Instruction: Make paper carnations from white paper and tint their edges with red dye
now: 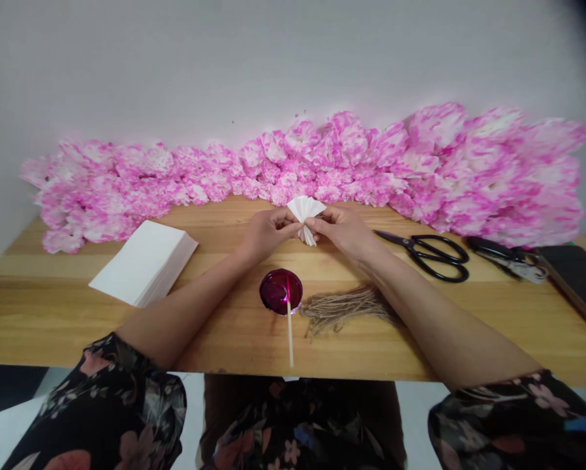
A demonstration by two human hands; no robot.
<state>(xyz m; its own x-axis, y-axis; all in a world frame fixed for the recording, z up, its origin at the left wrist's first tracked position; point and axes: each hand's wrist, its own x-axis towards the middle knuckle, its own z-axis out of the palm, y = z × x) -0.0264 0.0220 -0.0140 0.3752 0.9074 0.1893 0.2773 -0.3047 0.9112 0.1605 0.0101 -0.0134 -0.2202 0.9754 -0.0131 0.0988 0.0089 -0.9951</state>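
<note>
My left hand (267, 232) and my right hand (344, 230) meet above the middle of the wooden table (53, 313). Both pinch a small pleated piece of white paper (305, 212), fanned out at its top and bottom, at its narrow middle. Just in front of my hands stands a small cup of dark pink dye (280, 290) with a thin stick (290, 329) leaning in it. A bundle of brown twine pieces (342, 307) lies to the right of the cup, partly under my right forearm.
A stack of white paper sheets (143, 261) lies at the left. Several pink-and-white paper flowers (352, 156) are piled along the wall. Black scissors (430, 254) and a second dark tool (506, 256) lie at the right, beside a dark flat object (574, 274).
</note>
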